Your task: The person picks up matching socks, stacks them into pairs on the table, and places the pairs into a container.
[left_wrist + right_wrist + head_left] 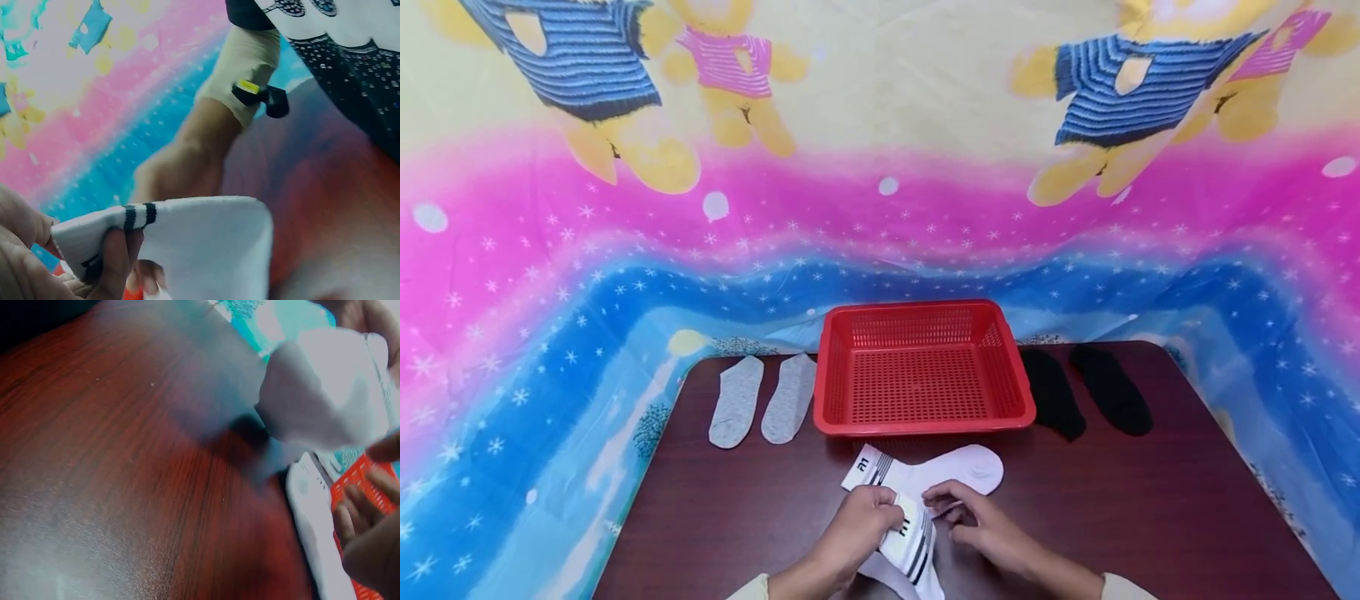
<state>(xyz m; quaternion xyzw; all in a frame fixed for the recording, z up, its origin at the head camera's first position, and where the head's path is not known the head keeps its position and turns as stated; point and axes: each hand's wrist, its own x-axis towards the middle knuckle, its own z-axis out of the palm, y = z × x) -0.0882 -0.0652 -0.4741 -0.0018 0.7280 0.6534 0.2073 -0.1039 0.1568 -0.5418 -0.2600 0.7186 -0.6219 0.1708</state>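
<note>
White striped sock (915,540) held in front of red basket (925,428), cuff pinched between thumb and fingers of left hand (867,518). Right hand (988,529) also in front of basket, just beside held sock, fingers loosely bent, thumb apart from them; whether they touch sock, cannot tell. Second white sock (958,468) lies flat on dark table (1150,517), just before basket. Two grey socks (735,404) left of basket, two black socks (1112,392) right.
</note>
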